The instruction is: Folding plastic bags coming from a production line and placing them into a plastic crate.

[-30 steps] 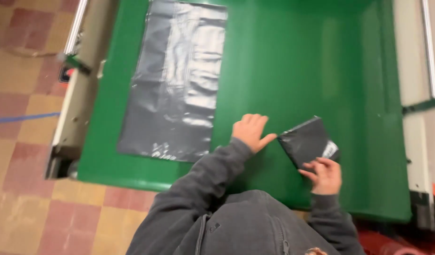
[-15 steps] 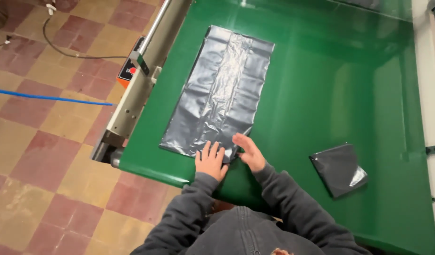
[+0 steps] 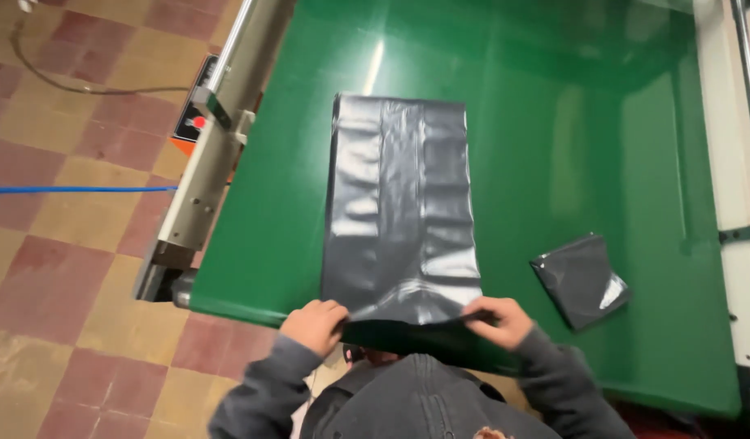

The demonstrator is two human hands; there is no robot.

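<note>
Nearest the camera are a dark cap and grey sleeves, and just beyond them both hands work at the near edge of a green table [image 3: 603, 146]. The left hand [image 3: 314, 325] has its fingers curled tight, pinching the near left corner of a large dark grey plastic bag [image 3: 399, 203]. The right hand [image 3: 497, 319] does the same at the near right corner, fingers closed over the edge with the thumb underneath, as far as can be seen. Between the two hands the bag's near edge is lifted off the table and pulled taut, showing a dark fold below it.

Beyond the hands the bag lies flat and lengthwise on the green surface, glossy and lightly wrinkled, its far end squared off towards the middle of the table. To the right of it, near the right hand but apart from it, sits a small folded bag [image 3: 582, 279] of the same grey plastic, turned at an angle.

Along the table's left side runs a metal rail [image 3: 220, 138] with an orange control box [image 3: 194, 122]. Past that is a tiled floor [image 3: 58, 244] in red and tan squares, crossed by a blue line [image 3: 74, 189] and a dark cable [image 3: 90, 85].
</note>
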